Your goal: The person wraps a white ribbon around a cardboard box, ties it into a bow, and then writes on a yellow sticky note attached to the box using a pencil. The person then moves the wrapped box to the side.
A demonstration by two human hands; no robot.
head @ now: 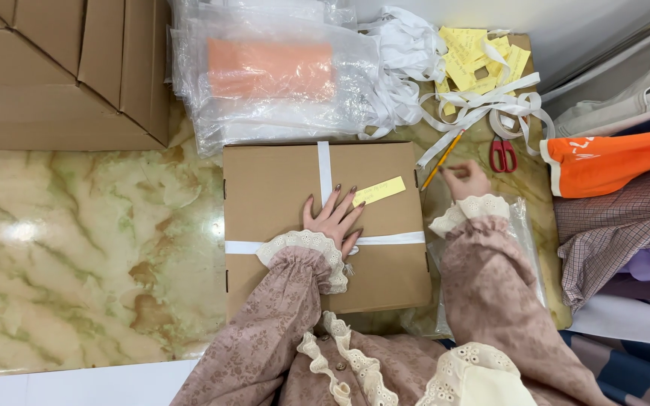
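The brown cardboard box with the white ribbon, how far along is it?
Done: the brown cardboard box is closed, with white ribbon crossed over it. In hand: the left hand presses a yellow paper slip onto the lid; the right hand touches a yellow pencil. Left: no bow shows.

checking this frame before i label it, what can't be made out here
Head view only:
- Right hand: fingertips curl beside the pencil; grip unclear.
- Cardboard box: near edge hidden by sleeves.
- Yellow slip: writing too small.
- Scissors: blades under white ribbon.
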